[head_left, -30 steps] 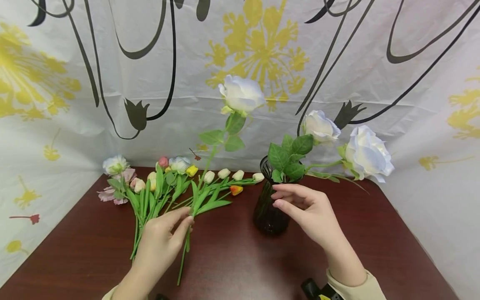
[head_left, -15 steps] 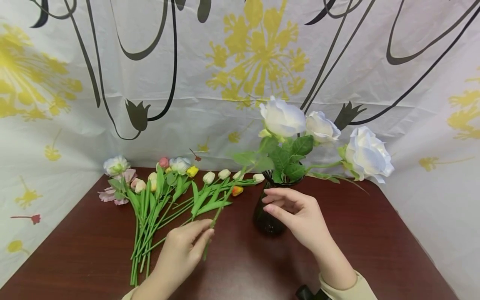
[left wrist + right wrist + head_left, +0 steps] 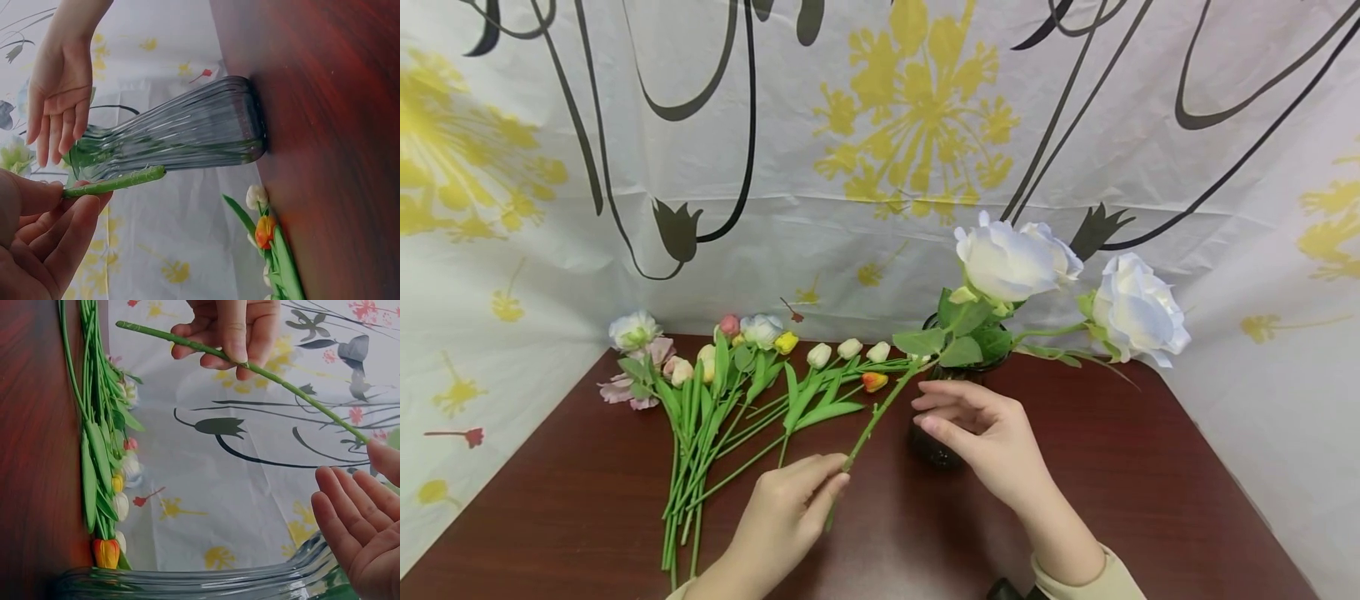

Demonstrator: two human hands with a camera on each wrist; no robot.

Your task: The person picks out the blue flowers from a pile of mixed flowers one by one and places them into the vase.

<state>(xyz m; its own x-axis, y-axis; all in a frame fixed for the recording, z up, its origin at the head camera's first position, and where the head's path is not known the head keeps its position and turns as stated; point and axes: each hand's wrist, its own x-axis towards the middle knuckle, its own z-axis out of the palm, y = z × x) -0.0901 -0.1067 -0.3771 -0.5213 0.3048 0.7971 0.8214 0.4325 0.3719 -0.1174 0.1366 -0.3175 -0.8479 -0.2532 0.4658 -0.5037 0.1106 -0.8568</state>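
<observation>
My left hand (image 3: 793,512) pinches the green stem (image 3: 880,412) of a pale blue-white rose (image 3: 1003,262) between thumb and fingers. The stem slants up to the right, with its bloom over the vase; its cut lower end (image 3: 140,177) shows in the left wrist view. The dark ribbed glass vase (image 3: 934,446) stands upright, partly behind my right hand (image 3: 996,446). That hand hovers in front of it with relaxed fingers and grips nothing. Whether its thumb touches the stem, I cannot tell. Another rose (image 3: 1138,308) leans rightward from the vase; a further bloom is partly covered.
On the left of the brown table (image 3: 572,492) lies a bunch of artificial flowers, with green stems (image 3: 688,483), white tulips (image 3: 849,348) and an orange tulip (image 3: 873,382). A patterned cloth (image 3: 820,250) hangs behind. A black object (image 3: 1003,590) shows at the bottom edge.
My left hand has moved right and slightly nearer the front edge, tilting the rose so its bloom has come down and right over the vase. My right hand has shifted slightly left.
</observation>
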